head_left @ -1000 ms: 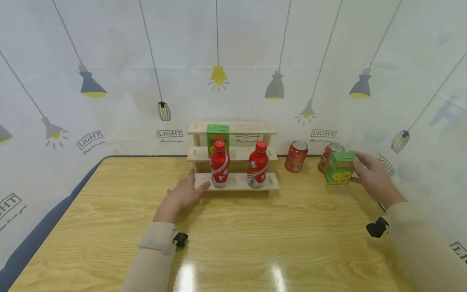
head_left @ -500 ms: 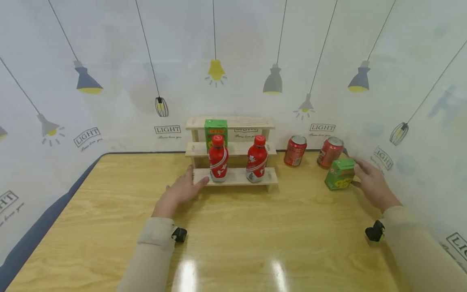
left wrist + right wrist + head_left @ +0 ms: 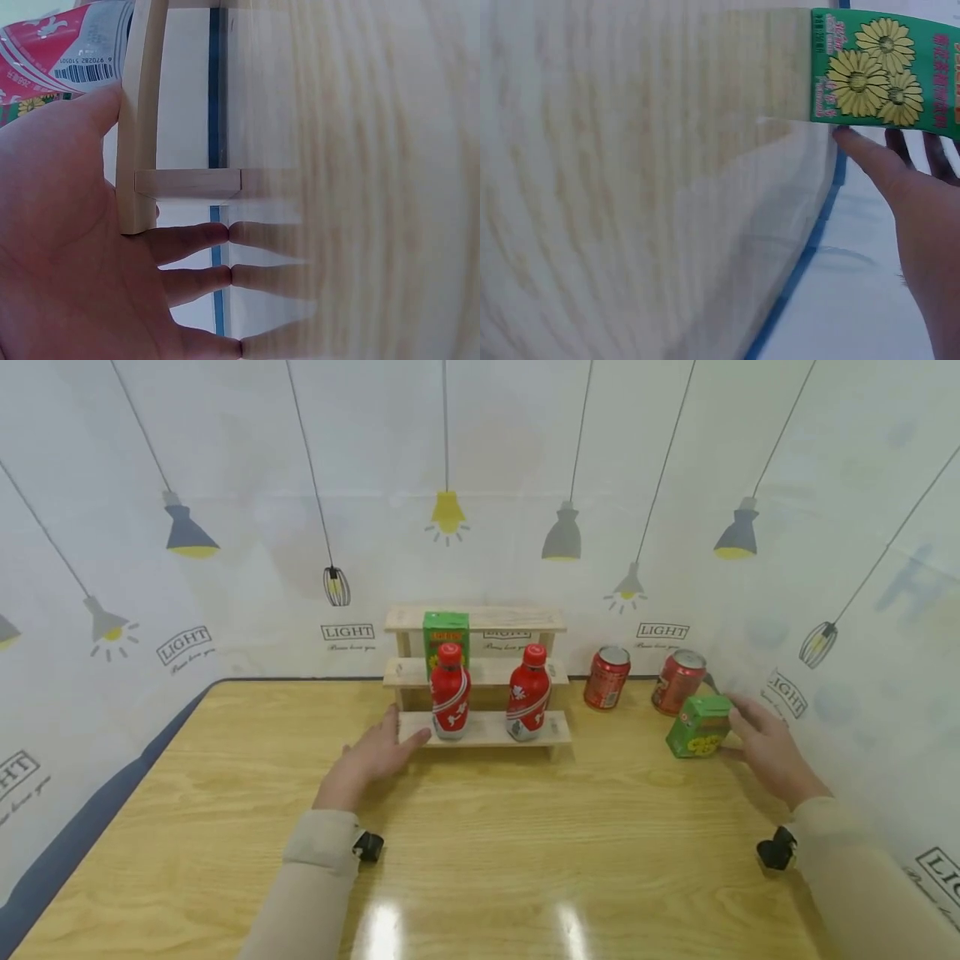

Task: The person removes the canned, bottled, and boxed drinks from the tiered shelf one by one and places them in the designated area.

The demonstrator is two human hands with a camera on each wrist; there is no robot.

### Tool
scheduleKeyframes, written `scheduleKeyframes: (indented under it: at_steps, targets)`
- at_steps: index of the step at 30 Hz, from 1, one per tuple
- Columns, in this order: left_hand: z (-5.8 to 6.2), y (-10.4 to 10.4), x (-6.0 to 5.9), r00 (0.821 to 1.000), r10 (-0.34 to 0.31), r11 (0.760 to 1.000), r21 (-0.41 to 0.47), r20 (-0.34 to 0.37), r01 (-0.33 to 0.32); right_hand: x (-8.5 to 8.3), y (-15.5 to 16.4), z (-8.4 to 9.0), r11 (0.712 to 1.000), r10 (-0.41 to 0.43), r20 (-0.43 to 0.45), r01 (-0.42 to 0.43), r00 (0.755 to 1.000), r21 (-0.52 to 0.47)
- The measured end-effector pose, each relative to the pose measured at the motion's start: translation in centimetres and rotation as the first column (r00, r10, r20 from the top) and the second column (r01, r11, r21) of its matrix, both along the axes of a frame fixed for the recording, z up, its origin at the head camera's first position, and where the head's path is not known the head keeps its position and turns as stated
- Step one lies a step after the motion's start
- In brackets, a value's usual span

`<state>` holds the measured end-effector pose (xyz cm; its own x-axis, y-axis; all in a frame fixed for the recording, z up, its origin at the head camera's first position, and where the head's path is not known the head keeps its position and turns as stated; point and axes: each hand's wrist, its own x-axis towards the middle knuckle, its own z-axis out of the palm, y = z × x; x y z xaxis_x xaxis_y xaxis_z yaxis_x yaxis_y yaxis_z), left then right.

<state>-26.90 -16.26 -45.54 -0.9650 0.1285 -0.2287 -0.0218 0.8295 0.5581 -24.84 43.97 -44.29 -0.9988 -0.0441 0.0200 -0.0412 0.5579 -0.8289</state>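
Note:
My right hand (image 3: pixel 772 752) grips a green drink carton (image 3: pixel 699 727) with yellow flowers from its right side. The carton stands on the table in front of a red can (image 3: pixel 678 681); in the right wrist view its base (image 3: pixel 821 67) meets the tabletop. My left hand (image 3: pixel 371 752) is at the left end of a three-step wooden rack (image 3: pixel 487 728). Its thumb lies on the lowest step, and the other fingers reach straight past the end to the table, as the left wrist view shows. Two red bottles (image 3: pixel 451 693) (image 3: pixel 528 693) stand on that lowest step.
Another green carton (image 3: pixel 446 639) stands on the middle step behind the left bottle. A second red can (image 3: pixel 607 678) stands between the rack and the first can. A printed wall sheet (image 3: pixel 495 543) rises behind the wooden table (image 3: pixel 480 843) and along its right side.
My right hand has brought the green carton down and toward me, off the can it overlapped, onto the table, turning it slightly. My left hand has stayed at the rack.

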Motion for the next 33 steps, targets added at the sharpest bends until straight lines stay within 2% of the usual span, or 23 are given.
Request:
scheduleKeyframes:
  at_steps: [2, 4, 6, 9, 12, 15, 18, 21, 24, 33]
  targets:
    - [0.0, -0.1, 0.1, 1.0, 0.002, 1.0, -0.002, 0.002, -0.002, -0.1, -0.2, 0.5, 0.998, -0.011, -0.014, 0.012, 1.0, 0.057]
    - [0.0, -0.1, 0.2, 1.0, 0.002, 1.0, -0.009, 0.002, -0.002, -0.3, -0.8, 1.4, 0.986, -0.033, -0.048, 0.041, 0.998, 0.164]
    - [0.0, -0.2, 0.2, 1.0, 0.002, 1.0, -0.015, -0.002, -0.002, -0.6, -1.9, 2.8, 0.963, -0.061, -0.096, 0.084, 0.993, 0.255]
    - [0.0, -0.2, 0.4, 1.0, 0.001, 1.0, -0.013, -0.006, -0.001, -1.4, -4.5, 5.5, 0.943, -0.076, -0.153, 0.121, 0.985, 0.309]
    - [0.0, -0.3, 0.5, 1.0, 0.002, 1.0, -0.007, -0.003, -0.002, -2.4, -8.1, 8.0, 0.954, -0.029, -0.187, 0.083, 0.982, 0.287]
    - [-0.1, -0.3, 0.5, 1.0, 0.002, 1.0, -0.007, 0.002, -0.002, -3.5, -12.1, 10.0, 0.959, 0.068, -0.223, -0.002, 0.973, 0.285]
    - [-0.1, -0.3, 0.3, 1.0, 0.001, 1.0, -0.008, 0.003, -0.001, -4.5, -16.4, 11.9, 0.942, 0.173, -0.247, -0.087, 0.953, 0.325]
    - [-0.1, -0.2, 0.3, 1.0, -0.001, 1.0, -0.004, 0.003, 0.001, -5.4, -20.0, 13.5, 0.923, 0.256, -0.214, -0.172, 0.943, 0.345]
    - [-0.1, -0.1, 0.2, 1.0, -0.003, 1.0, -0.001, 0.001, 0.003, -6.2, -23.1, 14.8, 0.905, 0.304, -0.154, -0.235, 0.94, 0.355]
    - [-0.3, -0.1, 0.0, 1.0, 0.0, 1.0, -0.01, -0.003, 0.0, -8.5, -29.8, 18.0, 0.867, 0.388, -0.012, -0.361, 0.921, 0.344]
